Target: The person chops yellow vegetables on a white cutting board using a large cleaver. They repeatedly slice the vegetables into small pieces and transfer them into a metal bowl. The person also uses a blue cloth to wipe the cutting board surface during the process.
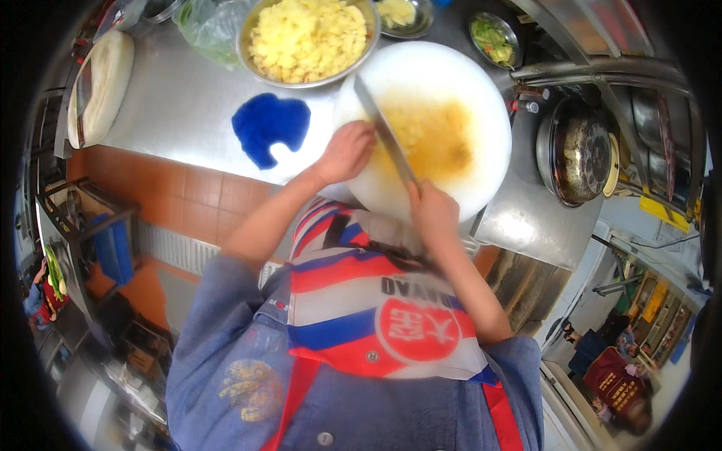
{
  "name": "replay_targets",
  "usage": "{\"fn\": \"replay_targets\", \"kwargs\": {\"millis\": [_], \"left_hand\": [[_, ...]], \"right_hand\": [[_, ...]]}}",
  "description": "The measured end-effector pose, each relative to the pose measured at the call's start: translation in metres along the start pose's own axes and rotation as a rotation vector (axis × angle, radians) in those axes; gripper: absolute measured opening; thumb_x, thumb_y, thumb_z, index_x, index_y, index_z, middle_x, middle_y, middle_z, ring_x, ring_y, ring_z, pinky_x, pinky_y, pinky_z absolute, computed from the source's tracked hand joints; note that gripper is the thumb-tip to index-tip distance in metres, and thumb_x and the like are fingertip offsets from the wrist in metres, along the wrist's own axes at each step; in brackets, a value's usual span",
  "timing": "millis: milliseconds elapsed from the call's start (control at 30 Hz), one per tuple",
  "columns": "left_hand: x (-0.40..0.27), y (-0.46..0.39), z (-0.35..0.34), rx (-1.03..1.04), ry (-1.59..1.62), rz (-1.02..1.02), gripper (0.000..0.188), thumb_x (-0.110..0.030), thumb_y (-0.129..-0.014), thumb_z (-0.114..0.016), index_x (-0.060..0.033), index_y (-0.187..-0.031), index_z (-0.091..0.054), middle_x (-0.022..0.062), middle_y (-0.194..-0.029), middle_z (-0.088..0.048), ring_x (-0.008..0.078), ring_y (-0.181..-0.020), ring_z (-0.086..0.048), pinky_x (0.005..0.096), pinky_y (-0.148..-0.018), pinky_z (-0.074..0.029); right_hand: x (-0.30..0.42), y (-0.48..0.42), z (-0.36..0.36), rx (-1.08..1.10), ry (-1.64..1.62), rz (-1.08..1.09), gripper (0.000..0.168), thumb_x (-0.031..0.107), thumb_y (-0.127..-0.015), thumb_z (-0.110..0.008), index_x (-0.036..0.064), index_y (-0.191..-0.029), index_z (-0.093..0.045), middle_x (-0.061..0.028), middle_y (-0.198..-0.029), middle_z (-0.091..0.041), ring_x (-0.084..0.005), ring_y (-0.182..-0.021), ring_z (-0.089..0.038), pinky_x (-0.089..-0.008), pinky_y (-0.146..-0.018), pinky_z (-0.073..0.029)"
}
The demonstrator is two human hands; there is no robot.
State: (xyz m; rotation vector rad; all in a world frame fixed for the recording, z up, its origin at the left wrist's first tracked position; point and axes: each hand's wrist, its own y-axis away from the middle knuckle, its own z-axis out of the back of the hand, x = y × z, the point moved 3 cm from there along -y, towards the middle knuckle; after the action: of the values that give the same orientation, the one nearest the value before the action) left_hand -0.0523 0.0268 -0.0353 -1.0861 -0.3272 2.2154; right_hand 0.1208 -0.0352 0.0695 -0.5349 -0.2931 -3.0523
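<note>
My right hand (435, 217) grips the handle of a kitchen knife (389, 132), whose blade slants up and left across a round white cutting board (482, 96). Close against the blade's left side, my left hand (348, 151) rests with its fingers curled. What lies under those fingers is hidden. Small, blurred yellow pieces (407, 131) lie just right of the blade, on the board's yellow-brown stained middle. Beyond the board's upper left edge stands a metal bowl (241, 48) heaped with diced yellow food (307, 39) that looks like potato.
A blue cloth (271, 127) lies on the steel table (169, 107). Behind are a plastic bag (211, 28), a dish of pale slices (397, 12) and a bowl of green vegetable pieces (493, 40). Metal basins (581, 152) stand right; another board (104, 87) is left. Other people (615, 383) appear farther off.
</note>
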Motion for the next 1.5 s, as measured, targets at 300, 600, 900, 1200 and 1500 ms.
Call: {"fn": "replay_targets", "kwargs": {"millis": [300,600,900,1200,1500], "left_hand": [[-0.001,-0.002,0.003,0.012,0.018,-0.003,0.019,-0.001,-0.07,-0.061,-0.0024,-0.087,-0.052,0.0147,-0.103,-0.051,0.033,-0.096,-0.05,0.039,-0.084,-0.042],[0.001,0.005,0.005,-0.012,0.007,0.003,0.017,-0.001,-0.072,-0.06,-0.0026,-0.088,-0.053,0.0145,-0.103,-0.051,0.0329,-0.097,-0.05,0.0387,-0.084,-0.043],[0.005,-0.011,-0.03,-0.059,0.113,-0.101,0.02,0.001,-0.071,-0.06,-0.001,-0.09,-0.054,0.0171,-0.1,-0.052,0.0363,-0.095,-0.049,0.0427,-0.083,-0.042],[0.023,0.024,-0.023,0.097,-0.04,0.007,0.025,-0.002,-0.081,-0.053,0.0048,-0.105,-0.049,0.0256,-0.112,-0.047,0.0416,-0.105,-0.044,0.0466,-0.093,-0.035],[0.013,0.018,-0.011,0.075,-0.058,0.022,0.018,-0.006,-0.088,-0.053,0.0058,-0.101,-0.051,0.0241,-0.111,-0.048,0.0392,-0.104,-0.044,0.0448,-0.091,-0.036]], "right_hand": [[-0.005,-0.001,-0.025,0.028,0.033,0.015,0.031,0.026,-0.088,-0.053,0.001,-0.07,-0.055,-0.0191,-0.058,-0.058,-0.0373,-0.055,-0.06,-0.0449,-0.053,-0.047],[0.003,0.008,0.006,0.107,0.024,-0.031,0.031,0.026,-0.089,-0.053,0.0,-0.071,-0.056,-0.0196,-0.059,-0.059,-0.0377,-0.056,-0.06,-0.0455,-0.054,-0.047],[-0.017,-0.004,-0.025,0.109,0.069,0.04,0.013,0.012,-0.08,-0.054,0.001,-0.076,-0.059,-0.0198,-0.075,-0.062,-0.0355,-0.07,-0.062,-0.0445,-0.06,-0.049],[-0.012,-0.015,-0.067,-0.13,-0.025,0.044,0.011,0.011,-0.066,-0.058,0.003,-0.065,-0.065,-0.0168,-0.062,-0.061,-0.0303,-0.058,-0.062,-0.042,-0.05,-0.048],[0.0,-0.015,-0.068,-0.17,-0.045,-0.013,0.012,0.014,-0.066,-0.059,0.003,-0.065,-0.064,-0.014,-0.057,-0.06,-0.0286,-0.053,-0.061,-0.0403,-0.046,-0.047]]}}
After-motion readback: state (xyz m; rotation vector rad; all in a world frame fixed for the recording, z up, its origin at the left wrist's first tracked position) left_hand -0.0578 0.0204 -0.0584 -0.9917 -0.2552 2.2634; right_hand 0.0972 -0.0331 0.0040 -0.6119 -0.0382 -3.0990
